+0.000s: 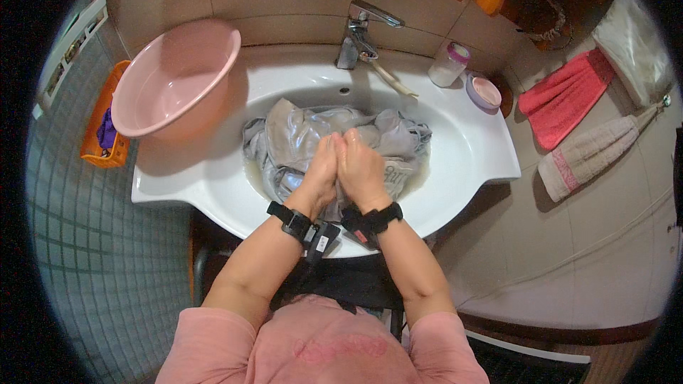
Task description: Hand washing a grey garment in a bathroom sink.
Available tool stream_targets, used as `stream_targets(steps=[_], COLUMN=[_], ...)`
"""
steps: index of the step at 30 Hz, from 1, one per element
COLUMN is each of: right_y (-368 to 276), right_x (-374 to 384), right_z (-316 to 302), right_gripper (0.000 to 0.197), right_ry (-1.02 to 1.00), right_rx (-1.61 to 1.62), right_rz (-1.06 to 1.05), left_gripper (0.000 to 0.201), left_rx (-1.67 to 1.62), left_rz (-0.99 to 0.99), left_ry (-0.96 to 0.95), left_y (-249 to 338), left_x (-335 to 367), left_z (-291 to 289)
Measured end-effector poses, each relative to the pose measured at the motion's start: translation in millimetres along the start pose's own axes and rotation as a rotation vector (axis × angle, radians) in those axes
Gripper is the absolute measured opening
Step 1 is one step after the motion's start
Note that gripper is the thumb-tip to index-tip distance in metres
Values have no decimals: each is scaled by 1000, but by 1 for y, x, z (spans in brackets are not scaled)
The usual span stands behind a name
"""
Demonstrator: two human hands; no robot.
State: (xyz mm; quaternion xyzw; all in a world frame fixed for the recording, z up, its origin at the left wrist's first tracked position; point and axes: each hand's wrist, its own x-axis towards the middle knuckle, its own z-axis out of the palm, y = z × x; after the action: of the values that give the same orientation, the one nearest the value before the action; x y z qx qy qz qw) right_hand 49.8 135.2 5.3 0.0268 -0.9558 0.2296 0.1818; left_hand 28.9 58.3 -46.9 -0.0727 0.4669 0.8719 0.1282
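A heap of wet grey fabric (295, 131) was bunched in the bowl of a white ceramic washbasin (466, 146), with cloudy water showing along its edges. The left hand (320, 172) and the right hand (361, 172) were brought together above the middle of the heap, their thumb sides touching. The fingers of both hands were bent away and down, and most of them were hidden; how far either grip was closed, and whether a fold of the fabric was pinched in it, could not be told. A black strap was worn on each wrist. Behind the bowl, a chrome mixer tap (353, 39) was mounted on the basin's rear ledge. A pink plastic washtub (233, 53) was tilted on the ledge to the left, and beside it an orange plastic basket (105, 155) was seen with a purple item (107, 130) inside. On the ledge to the right, a clear jar (447, 71) with a purple-pink lid was set near a small round pink container (484, 92). Farther right, a red towel (568, 96) and a beige towel (590, 156) were hung along the tiled wall.
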Motion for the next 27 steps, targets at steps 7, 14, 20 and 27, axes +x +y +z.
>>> stream_targets(steps=[7,14,20,27], right_y=[18,65,77,84], right_x=[21,10,-25,1], right_z=[-6,-44,-58,-89], right_gripper=[28,43,49,15], right_ry=[-25,-56,-322,-55], right_rx=[53,466,-180,112], right_rz=[5,19,59,115], left_gripper=[36,30,24,29], left_rx=[-107,-178,-128,363], left_rz=[-129,129,312,619], left_ry=[-112,-154,-23,185], left_y=[26,59,55,87], left_x=[-10,-10,13,-6], left_z=[14,2,-4,-3])
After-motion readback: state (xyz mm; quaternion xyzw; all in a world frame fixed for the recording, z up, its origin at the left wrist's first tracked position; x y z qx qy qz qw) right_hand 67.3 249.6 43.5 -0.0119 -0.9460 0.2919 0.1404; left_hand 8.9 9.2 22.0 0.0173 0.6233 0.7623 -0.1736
